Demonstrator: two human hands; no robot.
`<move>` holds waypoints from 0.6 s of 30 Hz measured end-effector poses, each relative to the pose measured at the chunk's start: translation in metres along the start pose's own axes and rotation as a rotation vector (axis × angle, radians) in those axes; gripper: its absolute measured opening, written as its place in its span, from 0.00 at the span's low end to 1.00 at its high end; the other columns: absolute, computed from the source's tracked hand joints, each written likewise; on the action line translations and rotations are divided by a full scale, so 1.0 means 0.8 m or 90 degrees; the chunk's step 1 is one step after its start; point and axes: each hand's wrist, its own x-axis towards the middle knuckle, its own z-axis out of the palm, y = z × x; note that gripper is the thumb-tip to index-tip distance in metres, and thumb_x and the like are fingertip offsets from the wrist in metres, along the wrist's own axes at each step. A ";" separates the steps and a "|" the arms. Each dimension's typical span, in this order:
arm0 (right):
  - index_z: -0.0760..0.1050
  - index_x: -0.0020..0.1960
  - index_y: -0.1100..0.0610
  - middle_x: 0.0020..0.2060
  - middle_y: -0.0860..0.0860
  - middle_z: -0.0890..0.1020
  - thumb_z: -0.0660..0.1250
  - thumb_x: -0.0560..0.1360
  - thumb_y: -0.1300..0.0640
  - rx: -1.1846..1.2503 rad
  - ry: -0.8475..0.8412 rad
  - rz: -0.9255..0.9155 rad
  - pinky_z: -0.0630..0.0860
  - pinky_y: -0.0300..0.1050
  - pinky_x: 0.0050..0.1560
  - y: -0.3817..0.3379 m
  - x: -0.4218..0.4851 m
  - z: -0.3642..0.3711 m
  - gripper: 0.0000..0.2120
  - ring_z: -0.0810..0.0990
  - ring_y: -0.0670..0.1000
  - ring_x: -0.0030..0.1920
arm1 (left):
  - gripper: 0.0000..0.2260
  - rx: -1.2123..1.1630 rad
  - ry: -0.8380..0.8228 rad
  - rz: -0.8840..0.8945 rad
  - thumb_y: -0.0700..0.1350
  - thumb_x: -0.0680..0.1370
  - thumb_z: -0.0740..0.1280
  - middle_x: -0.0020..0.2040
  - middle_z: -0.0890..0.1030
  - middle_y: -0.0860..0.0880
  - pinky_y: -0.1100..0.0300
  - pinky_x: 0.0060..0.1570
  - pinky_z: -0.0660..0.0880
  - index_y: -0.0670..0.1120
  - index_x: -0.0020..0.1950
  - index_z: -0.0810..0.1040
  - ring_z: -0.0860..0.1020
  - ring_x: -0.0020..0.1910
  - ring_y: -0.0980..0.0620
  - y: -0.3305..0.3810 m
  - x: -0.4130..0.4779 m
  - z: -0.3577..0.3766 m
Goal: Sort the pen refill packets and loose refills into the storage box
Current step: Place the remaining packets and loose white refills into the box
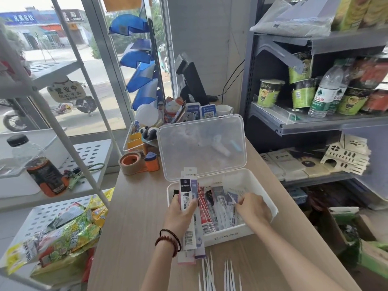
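A white storage box stands on the wooden counter with its clear lid tipped up behind it. Several pen refill packets lie inside. My left hand grips a stack of refill packets upright over the box's left edge; the stack's lower ends hang below my wrist. My right hand reaches into the box, fingers curled among the packets there. Several loose white refills lie on the counter in front of the box.
Brown tape roll and an orange dispenser sit left of the lid. A desk organiser stands behind. White rack on the left holds a bottle and snack bags. Dark shelving with cup noodles stands right.
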 end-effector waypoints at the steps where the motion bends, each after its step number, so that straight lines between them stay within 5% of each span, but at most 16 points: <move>1: 0.79 0.42 0.54 0.42 0.51 0.83 0.65 0.77 0.56 0.002 0.007 0.002 0.73 0.41 0.32 -0.001 0.000 0.000 0.07 0.81 0.54 0.39 | 0.10 0.002 0.000 0.000 0.50 0.76 0.67 0.48 0.83 0.52 0.58 0.44 0.79 0.50 0.56 0.75 0.82 0.45 0.54 -0.001 0.001 0.000; 4: 0.76 0.53 0.55 0.49 0.52 0.81 0.62 0.78 0.60 0.001 0.039 0.004 0.71 0.43 0.35 -0.001 0.001 0.001 0.05 0.81 0.55 0.45 | 0.09 0.009 -0.001 0.002 0.50 0.76 0.66 0.47 0.83 0.51 0.59 0.42 0.79 0.50 0.55 0.74 0.82 0.44 0.53 -0.001 0.002 0.001; 8: 0.83 0.47 0.54 0.43 0.50 0.84 0.64 0.76 0.62 -0.014 -0.001 0.000 0.76 0.41 0.32 0.002 0.005 0.007 0.09 0.82 0.52 0.40 | 0.08 0.012 0.000 0.007 0.50 0.76 0.67 0.47 0.83 0.51 0.54 0.46 0.80 0.52 0.53 0.74 0.83 0.45 0.52 0.000 0.001 0.000; 13: 0.84 0.46 0.49 0.42 0.47 0.85 0.69 0.76 0.47 0.044 -0.050 -0.068 0.75 0.41 0.36 0.004 0.005 0.000 0.08 0.82 0.50 0.41 | 0.07 0.026 0.001 0.007 0.50 0.76 0.67 0.46 0.83 0.51 0.52 0.46 0.81 0.52 0.52 0.74 0.83 0.43 0.51 0.000 0.002 0.001; 18: 0.82 0.48 0.47 0.40 0.45 0.82 0.71 0.65 0.31 0.065 -0.094 -0.103 0.74 0.42 0.37 0.006 0.008 0.000 0.23 0.77 0.48 0.37 | 0.07 0.033 0.005 0.001 0.51 0.76 0.67 0.45 0.83 0.50 0.50 0.46 0.81 0.53 0.51 0.74 0.83 0.43 0.50 0.000 0.002 0.002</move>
